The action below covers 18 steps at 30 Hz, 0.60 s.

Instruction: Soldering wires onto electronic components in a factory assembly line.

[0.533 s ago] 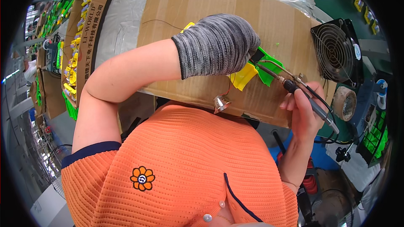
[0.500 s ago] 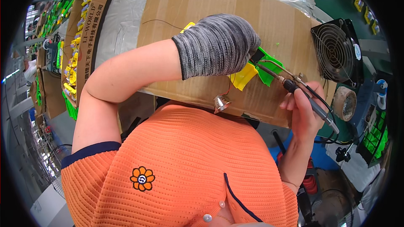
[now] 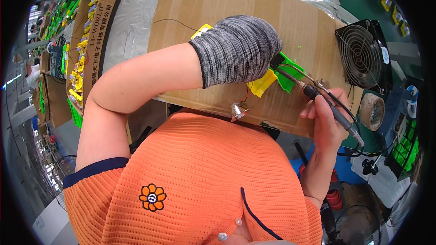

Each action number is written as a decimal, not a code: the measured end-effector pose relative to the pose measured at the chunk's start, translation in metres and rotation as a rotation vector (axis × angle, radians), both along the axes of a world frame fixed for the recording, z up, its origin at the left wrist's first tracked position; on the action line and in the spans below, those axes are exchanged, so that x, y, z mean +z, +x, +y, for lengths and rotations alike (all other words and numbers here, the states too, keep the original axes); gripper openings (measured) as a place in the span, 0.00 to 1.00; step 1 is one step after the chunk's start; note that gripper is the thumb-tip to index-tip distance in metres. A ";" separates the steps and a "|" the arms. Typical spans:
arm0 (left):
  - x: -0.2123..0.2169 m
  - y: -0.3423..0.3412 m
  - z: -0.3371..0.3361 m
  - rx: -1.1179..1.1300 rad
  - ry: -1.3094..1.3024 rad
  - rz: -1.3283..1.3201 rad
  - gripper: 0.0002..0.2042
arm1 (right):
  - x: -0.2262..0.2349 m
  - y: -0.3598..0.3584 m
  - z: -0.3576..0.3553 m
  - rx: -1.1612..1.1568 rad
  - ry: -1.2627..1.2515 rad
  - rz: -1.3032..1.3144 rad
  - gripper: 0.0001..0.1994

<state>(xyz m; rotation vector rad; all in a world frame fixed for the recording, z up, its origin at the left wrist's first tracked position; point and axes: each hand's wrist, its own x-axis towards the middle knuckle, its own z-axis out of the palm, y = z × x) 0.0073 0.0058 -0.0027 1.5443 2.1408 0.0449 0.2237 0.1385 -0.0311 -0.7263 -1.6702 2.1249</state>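
My left hand (image 3: 240,51), in a grey striped knit glove, is curled over a green and yellow plastic housing (image 3: 286,81); its fingertips are mostly hidden. A yellow flap (image 3: 262,85) of the housing shows below the glove. From there a thin red wire runs down to a shiny silver reflector cup (image 3: 239,110) at the board's near edge. My right hand (image 3: 328,120) is closed around the grey handle of a soldering iron (image 3: 339,115) with a thin metal feed tube along it. The iron's tip reaches the dark part by my left fingers; the exact contact is hidden.
Under my hands lies a cardboard sheet (image 3: 181,11). Another yellow piece (image 3: 201,31) with a thin dark wire sits behind the glove. A black fan (image 3: 362,54) and a tape-like roll (image 3: 371,111) stand at right. At left is a cardboard box (image 3: 101,31) of yellow parts.
My left hand and forearm have shifted very slightly to the right. My right hand and the soldering iron have dipped a little; both grips look the same.
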 end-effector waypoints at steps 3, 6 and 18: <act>0.001 0.000 0.001 0.008 -0.018 -0.007 0.08 | 0.001 0.006 -0.001 -0.024 -0.003 0.003 0.05; 0.004 0.000 0.002 0.014 -0.032 -0.015 0.08 | -0.001 0.009 -0.005 -0.077 -0.045 0.084 0.06; 0.011 -0.002 -0.002 0.026 0.022 0.030 0.08 | -0.006 -0.011 -0.033 -0.235 -0.388 0.317 0.05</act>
